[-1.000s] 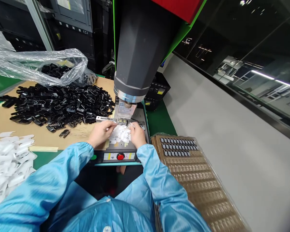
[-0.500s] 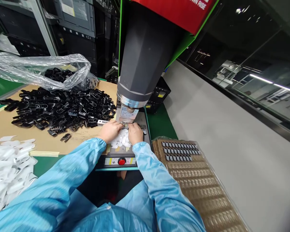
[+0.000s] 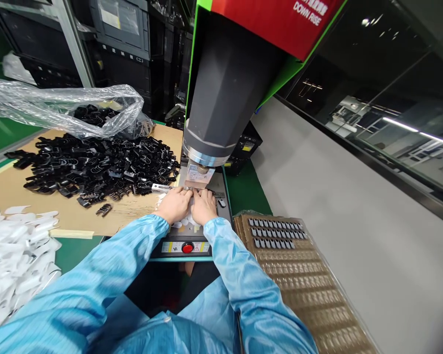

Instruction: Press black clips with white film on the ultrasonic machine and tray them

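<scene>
While the left grip [image 3: 174,204] and the right grip [image 3: 204,206] are resting side by side just in front of the metal block [image 3: 198,176] of the machine [image 3: 221,88], I am working from the head view alone, and I am judging the step in hand to be a setting or pressing-down by the fingers. Both thumbs are lying close together, and the fingers are reaching forward toward one spot at the foot of that block. To my mind, any next move is calling for care: level pressure, then fingers well out from under the metal.

Whether either grip is clenching, pinching something or merely pressing, I cannot tell, since the fingertips and whatever they are touching are hiding behind the knuckles. The white pieces [image 3: 186,221] are lying in a small heap on the machine's base [image 3: 217,182], under and between the two palms and partly covered by them, nearer the wearer than the fingertips. A metal strip [image 3: 160,188] is sticking out just beyond the left grip, on its left. Farther left, the black parts [image 3: 107,164] are sitting piled on the table [image 3: 133,211], while the red button [image 3: 187,248] is facing the wearer, below both grips.
</scene>
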### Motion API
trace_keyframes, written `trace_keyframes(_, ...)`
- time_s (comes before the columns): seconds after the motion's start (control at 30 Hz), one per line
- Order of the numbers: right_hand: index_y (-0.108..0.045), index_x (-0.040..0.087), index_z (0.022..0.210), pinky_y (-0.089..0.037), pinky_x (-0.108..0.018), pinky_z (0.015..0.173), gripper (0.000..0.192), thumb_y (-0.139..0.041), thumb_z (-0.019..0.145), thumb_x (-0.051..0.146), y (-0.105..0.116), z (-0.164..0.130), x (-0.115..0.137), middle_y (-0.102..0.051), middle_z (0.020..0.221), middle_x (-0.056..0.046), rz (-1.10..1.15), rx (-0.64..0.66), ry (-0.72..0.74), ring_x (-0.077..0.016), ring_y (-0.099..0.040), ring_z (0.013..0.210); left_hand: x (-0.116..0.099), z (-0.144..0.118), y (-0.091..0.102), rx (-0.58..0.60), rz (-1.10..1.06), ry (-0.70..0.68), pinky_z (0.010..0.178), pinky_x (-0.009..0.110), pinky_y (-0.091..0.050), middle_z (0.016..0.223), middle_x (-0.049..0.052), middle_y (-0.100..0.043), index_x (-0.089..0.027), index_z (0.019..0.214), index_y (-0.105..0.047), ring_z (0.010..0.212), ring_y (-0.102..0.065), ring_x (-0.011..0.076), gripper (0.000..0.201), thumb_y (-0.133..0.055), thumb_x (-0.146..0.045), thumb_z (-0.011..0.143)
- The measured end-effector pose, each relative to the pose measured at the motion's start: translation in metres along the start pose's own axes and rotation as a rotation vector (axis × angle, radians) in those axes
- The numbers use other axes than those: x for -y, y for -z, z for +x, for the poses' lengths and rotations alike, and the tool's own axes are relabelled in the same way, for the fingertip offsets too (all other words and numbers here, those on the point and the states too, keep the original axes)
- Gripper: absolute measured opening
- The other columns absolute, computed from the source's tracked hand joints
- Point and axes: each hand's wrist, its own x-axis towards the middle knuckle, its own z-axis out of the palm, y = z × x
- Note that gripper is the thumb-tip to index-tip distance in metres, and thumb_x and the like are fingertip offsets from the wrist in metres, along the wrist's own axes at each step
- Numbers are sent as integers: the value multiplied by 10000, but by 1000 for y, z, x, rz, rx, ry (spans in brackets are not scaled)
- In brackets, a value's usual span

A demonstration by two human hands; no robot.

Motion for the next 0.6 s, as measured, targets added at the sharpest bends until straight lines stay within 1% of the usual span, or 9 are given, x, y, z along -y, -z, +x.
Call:
trace_keyframes(0.07, -527, 223, 1590, -410, -469, 1024, 643, -589, 952, 254, 2, -3, 1, -560, 1330, -162, -4, -30, -6, -335, -458, 1211, -2, -2, 4, -1, -7, 5, 1115, 512, -450, 1149, 211, -755, -144, 1216, -702, 1229, -632, 369, 320, -526, -179, 951)
trace_keyframes(0.13, -543, 227, 1583, -406, -466, 1017, 627, -580, 957, 249, 3, -5, 1, -563, 1326, -158, -19, -43, -3, -333, -460, 1205, -5, -4, 6, -13, -8, 4, 1135, 527, -444, 1220, 218, -747, -138, 1260, -690, 1308, -606, 381, 351, -500, -179, 967)
trace_keyframes(0.27, -510, 211, 1626, -403, -462, 1022, 678, -598, 954, 248, 3, -5, -2, -567, 1333, -163, -33, -22, 8, -335, -461, 1216, -13, -7, 5, -63, -21, 21, 1213, 571, -400, 1369, 236, -708, -113, 1348, -667, 1453, -532, 398, 407, -489, -185, 989)
trace_keyframes(0.37, -540, 248, 1613, -410, -453, 1022, 662, -604, 955, 238, 5, -5, -6, -578, 1326, -151, -7, 5, -1, -329, -472, 1208, -17, -17, 8, -101, -48, 61, 1261, 586, -367, 1482, 216, -657, -111, 1401, -645, 1515, -485, 402, 429, -496, -229, 1016)
trace_keyframes(0.43, -581, 262, 1583, -418, -454, 1019, 634, -608, 951, 221, 7, -7, -5, -584, 1319, -151, 12, -5, -18, -331, -477, 1202, -14, -32, 14, -124, -63, 102, 1277, 583, -361, 1551, 195, -612, -116, 1424, -632, 1534, -466, 396, 439, -488, -274, 1041)
trace_keyframes(0.5, -622, 242, 1541, -421, -465, 1038, 584, -606, 958, 215, 6, -9, 3, -591, 1314, -159, 34, -75, -18, -337, -479, 1209, -5, -54, 24, -154, -67, 156, 1277, 576, -369, 1566, 185, -600, -121, 1421, -631, 1542, -452, 391, 440, -485, -320, 1057)
trace_keyframes(0.57, -662, 217, 1484, -419, -470, 1078, 502, -593, 986, 227, 4, -8, 18, -614, 1300, -156, 86, -151, 44, -333, -489, 1222, 11, -81, 35, -206, -58, 235, 1275, 569, -370, 1549, 180, -609, -134, 1403, -637, 1537, -449, 387, 427, -498, -337, 1055)
trace_keyframes(0.6, -684, 215, 1447, -420, -463, 1098, 455, -585, 1004, 234, 2, -6, 28, -631, 1288, -147, 125, -164, 98, -324, -500, 1223, 20, -96, 41, -248, -52, 290, 1268, 569, -374, 1541, 181, -610, -144, 1393, -638, 1520, -461, 385, 416, -512, -338, 1047)
